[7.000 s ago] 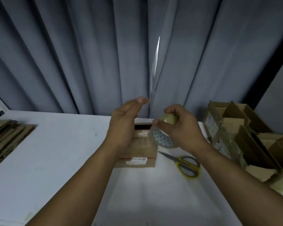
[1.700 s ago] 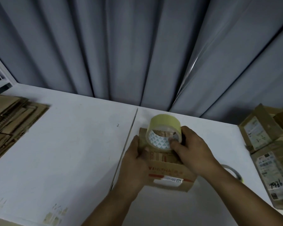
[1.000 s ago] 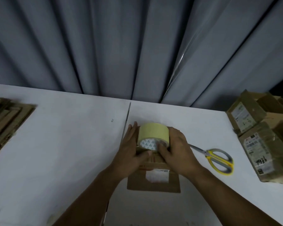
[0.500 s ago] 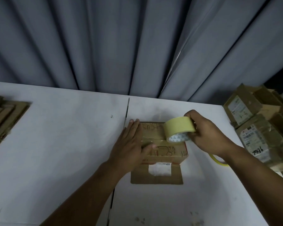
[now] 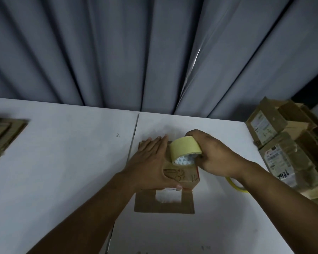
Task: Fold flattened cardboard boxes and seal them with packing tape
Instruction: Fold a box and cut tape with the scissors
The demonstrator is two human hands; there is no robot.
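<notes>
Pressing cardboard box [image 5: 188, 177] with flat left hand [image 5: 151, 162]; gripping packing tape roll [image 5: 184, 148] in curled right hand [image 5: 217, 158] at box's far edge; open table [image 5: 62, 162] leftward

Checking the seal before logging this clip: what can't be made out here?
Head view only.
Any tape laid on the box: covered by the left hand and the tape roll in the right hand.
The yellow loop: the right forearm hides the rest.
The flat cardboard stack: cut off by the left edge.
</notes>
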